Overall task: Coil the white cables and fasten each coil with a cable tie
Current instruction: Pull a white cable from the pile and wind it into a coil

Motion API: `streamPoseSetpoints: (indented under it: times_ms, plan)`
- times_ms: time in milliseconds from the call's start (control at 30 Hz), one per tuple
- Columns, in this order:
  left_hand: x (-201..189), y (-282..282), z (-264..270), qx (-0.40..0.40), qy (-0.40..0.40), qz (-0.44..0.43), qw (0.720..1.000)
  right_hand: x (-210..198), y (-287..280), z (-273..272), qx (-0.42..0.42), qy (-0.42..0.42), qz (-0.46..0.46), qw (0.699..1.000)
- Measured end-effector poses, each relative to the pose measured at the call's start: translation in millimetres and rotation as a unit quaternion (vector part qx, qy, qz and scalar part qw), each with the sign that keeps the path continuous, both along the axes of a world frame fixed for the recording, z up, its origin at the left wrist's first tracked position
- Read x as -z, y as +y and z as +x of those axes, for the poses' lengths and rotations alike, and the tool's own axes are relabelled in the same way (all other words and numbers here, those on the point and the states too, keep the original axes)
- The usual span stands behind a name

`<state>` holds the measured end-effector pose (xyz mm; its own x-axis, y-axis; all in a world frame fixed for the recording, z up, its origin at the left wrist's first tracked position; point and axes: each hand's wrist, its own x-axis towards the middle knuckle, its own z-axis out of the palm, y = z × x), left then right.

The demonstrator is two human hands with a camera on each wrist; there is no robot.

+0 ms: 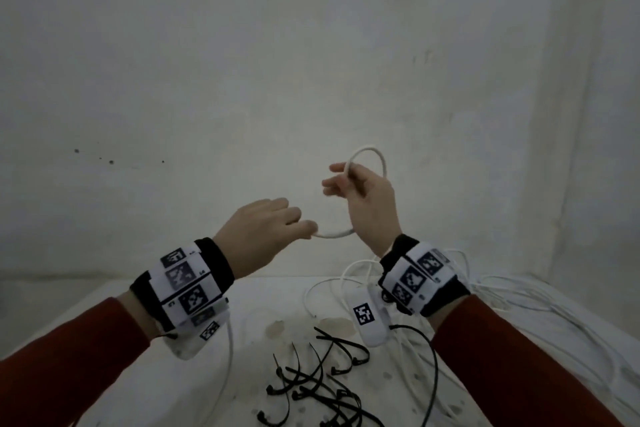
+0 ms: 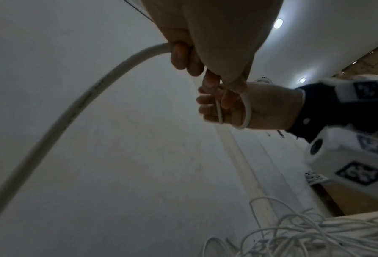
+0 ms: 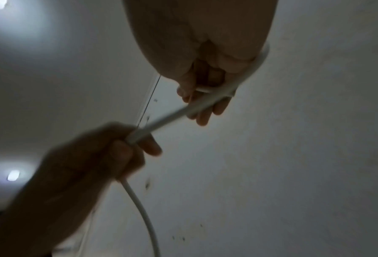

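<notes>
White cable (image 1: 334, 235) spans between my hands: left hand (image 1: 266, 232) pinches the feed, right hand (image 1: 367, 204) grips the loop (image 1: 369, 158), up and right.

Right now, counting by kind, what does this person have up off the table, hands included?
Bare hands: 2, left hand and right hand
Round white cable gripped by both: 1
Black-and-white marker wristbands: 2, left wristband and right wristband
Total: 5
Not counted: black plastic cable ties on the table, too tangled to tally.
</notes>
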<state>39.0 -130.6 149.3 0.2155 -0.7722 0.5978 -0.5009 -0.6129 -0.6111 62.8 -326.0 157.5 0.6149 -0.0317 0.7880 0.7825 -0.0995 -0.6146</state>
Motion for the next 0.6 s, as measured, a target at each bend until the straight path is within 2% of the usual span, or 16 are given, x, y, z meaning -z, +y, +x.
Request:
streamPoseSetpoints:
  times_ms: [67,133,200,367,467,600]
  plan:
    - [-3.5,0.8,-3.0,0.002,-0.016,0.002,1.0,6.5,0.0,2.5,0.048,-0.006,-0.162,0.986]
    - [-7.9,4.7,-4.3,-0.006,-0.027,-0.005,1.0,10.6,-2.7,1.6,0.066,-0.016,-0.321,0.945]
    - [-9.0,12.5,-3.2,-0.01,-0.029,-0.011,0.999,11.8,-5.9,-1.6,0.054,-0.003,-0.403,0.914]
    - [-3.9,29.1,5.6,-0.019,0.048,-0.052,0.997,11.9,-10.8,-16.7,-0.007,0.041,-0.376,0.926]
    - [-8.7,31.6,8.7,0.02,0.096,-0.09,0.991,11.1,-6.4,-23.8,0.001,0.076,-0.406,0.911]
    - [-16.3,34.4,14.3,0.045,0.099,-0.119,0.987,12.4,-6.9,-19.0,-0.031,0.109,-0.383,0.917]
